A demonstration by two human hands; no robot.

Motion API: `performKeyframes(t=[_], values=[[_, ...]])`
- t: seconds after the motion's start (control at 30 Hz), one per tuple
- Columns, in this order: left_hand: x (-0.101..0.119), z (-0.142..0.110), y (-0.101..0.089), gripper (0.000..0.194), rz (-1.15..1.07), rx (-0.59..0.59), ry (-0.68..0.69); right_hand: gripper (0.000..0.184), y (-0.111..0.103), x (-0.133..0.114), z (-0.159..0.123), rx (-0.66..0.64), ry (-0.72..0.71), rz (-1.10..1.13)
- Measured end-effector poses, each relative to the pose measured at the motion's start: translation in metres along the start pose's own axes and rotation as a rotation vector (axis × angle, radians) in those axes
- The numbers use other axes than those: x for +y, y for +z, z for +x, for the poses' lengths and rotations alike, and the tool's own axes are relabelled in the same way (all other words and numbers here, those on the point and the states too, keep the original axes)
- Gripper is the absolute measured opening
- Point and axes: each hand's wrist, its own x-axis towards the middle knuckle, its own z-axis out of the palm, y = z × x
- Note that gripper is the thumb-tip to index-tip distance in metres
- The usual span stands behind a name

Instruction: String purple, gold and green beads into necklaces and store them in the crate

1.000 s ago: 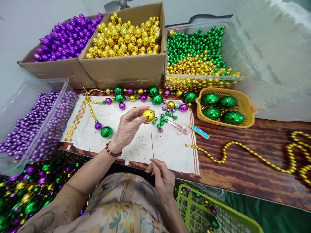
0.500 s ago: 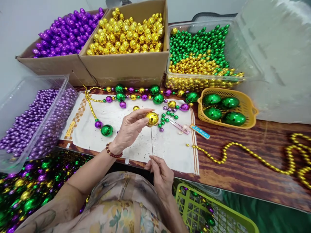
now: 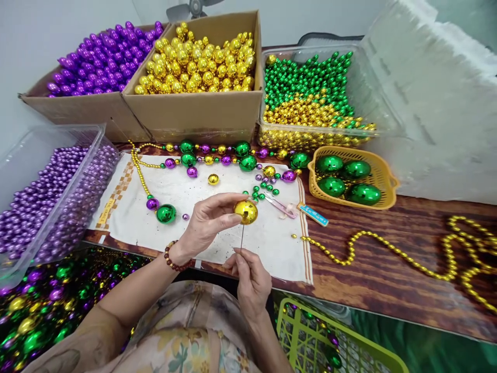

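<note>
My left hand point(image 3: 209, 223) pinches a large shiny gold bead point(image 3: 246, 212) between thumb and fingertips, above the white cloth. Below it, my right hand point(image 3: 253, 282) grips a long thin needle point(image 3: 243, 237) that stands nearly upright, its top end at the bead's underside. How far the needle reaches into the bead is hidden. On the cloth lie a loose gold bead point(image 3: 213, 179), small green beads point(image 3: 256, 196) and a small purple bead point(image 3: 185, 217). A strung garland of purple, gold and green beads point(image 3: 208, 159) stretches along the back.
Boxes of purple beads point(image 3: 104, 62) and gold beads point(image 3: 202, 62) stand behind, beside a clear bin point(image 3: 388, 114). At left is a bin of purple beads point(image 3: 50, 191). Pink snips point(image 3: 285, 208), a yellow basket point(image 3: 351, 203) and a gold bead chain point(image 3: 404, 259) lie right; a green crate point(image 3: 341, 331) sits below.
My left hand has brought the gold bead down closer to my right hand, so less of the needle shows between them. The whole view has shifted slightly.
</note>
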Motion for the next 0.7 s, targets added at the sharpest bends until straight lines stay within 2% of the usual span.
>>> performKeyframes(t=[0.27,0.33,0.4,0.47,0.53,0.63,0.7], values=[[-0.001,-0.007,0.003,0.032,0.064,-0.061,0.029,0.018,0.004,-0.011,0.011,0.021,0.002,0.046],[-0.002,-0.007,0.001,0.038,0.123,-0.118,0.012,0.016,0.003,-0.012,0.014,0.051,0.023,0.078],[-0.006,-0.002,-0.004,0.039,0.241,-0.12,0.005,0.014,0.0,-0.01,0.015,0.09,0.059,0.13],[-0.014,0.008,-0.011,0.034,0.464,-0.043,0.019,0.014,-0.006,-0.007,0.013,0.129,0.103,0.17],[-0.024,0.022,-0.018,0.027,0.804,-0.012,0.048,0.016,-0.015,-0.003,0.009,0.167,0.152,0.173],[-0.042,0.04,-0.022,0.019,1.319,-0.161,0.087,0.017,-0.027,0.003,0.001,0.226,0.213,0.146],[-0.052,0.047,-0.02,0.02,1.511,-0.272,0.097,0.017,-0.031,0.007,-0.002,0.247,0.23,0.141]])
